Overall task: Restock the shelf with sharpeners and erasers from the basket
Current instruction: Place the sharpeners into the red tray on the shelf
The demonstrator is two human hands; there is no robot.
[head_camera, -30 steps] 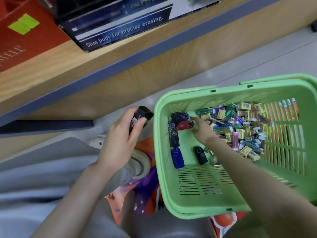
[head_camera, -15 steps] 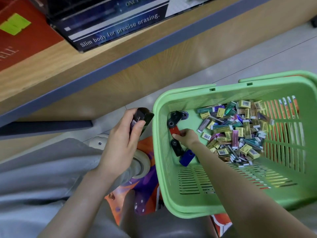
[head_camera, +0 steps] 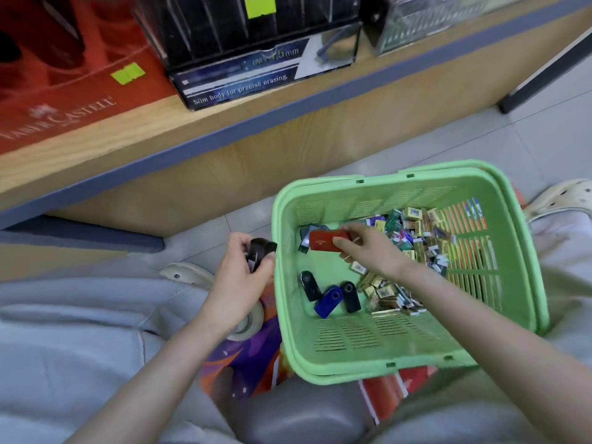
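Observation:
A green basket (head_camera: 519, 261) rests on my lap. My right hand (head_camera: 368, 248) pinches a red sharpener (head_camera: 323, 241) and holds it raised over the basket's left side. My left hand (head_camera: 238, 277), just outside the basket's left rim, grips a black sharpener (head_camera: 260, 248). On the basket floor lie two black sharpeners (head_camera: 310, 285) with a blue sharpener (head_camera: 327, 301) between them. A heap of small wrapped erasers (head_camera: 416, 238) fills the right half. The wooden shelf (head_camera: 134, 133) runs above.
On the shelf stand a red display box (head_camera: 64, 100), a dark eraser display box (head_camera: 253, 75) and a greenish box (head_camera: 426, 17) at the right. Grey tile floor (head_camera: 480, 136) lies beyond the basket. A pale shoe (head_camera: 567, 193) shows at right.
My right hand has lifted the red sharpener out of the pile at the basket's left. The view tilted up, showing more of the shelf. My left hand still holds the black sharpener.

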